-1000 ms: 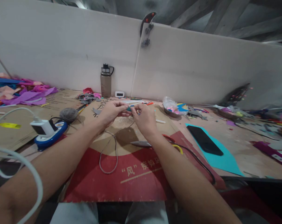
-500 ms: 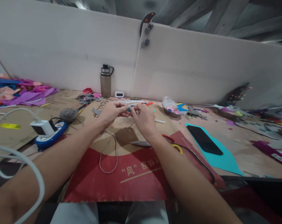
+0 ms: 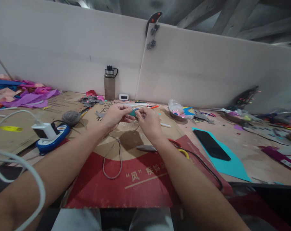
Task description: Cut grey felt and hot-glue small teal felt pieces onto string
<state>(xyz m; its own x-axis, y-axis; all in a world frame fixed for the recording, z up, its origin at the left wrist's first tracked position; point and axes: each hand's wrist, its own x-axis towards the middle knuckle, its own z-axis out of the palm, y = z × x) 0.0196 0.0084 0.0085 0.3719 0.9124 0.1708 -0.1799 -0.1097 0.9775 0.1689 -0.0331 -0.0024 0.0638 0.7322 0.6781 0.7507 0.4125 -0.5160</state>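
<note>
Both my hands meet above the middle of the cardboard sheet (image 3: 126, 179). My left hand (image 3: 115, 116) is closed, its fingertips pinching a small teal piece (image 3: 133, 112). My right hand (image 3: 148, 121) is closed too, pinching the same teal piece from the right. A grey yarn strand (image 3: 116, 154) hangs from under my hands and loops on the cardboard. Scissors (image 3: 160, 148) with red and yellow handles lie just under my right wrist.
A grey yarn ball (image 3: 70, 117) and a white charger on a blue power strip (image 3: 50, 136) lie at left. A water bottle (image 3: 109, 82) stands by the white partition. A black phone (image 3: 214, 144) rests on teal paper at right. Paper scraps (image 3: 27, 94) pile far left.
My hands stay almost in place; the fingers shift slightly around the teal piece, which shows a little more between them now.
</note>
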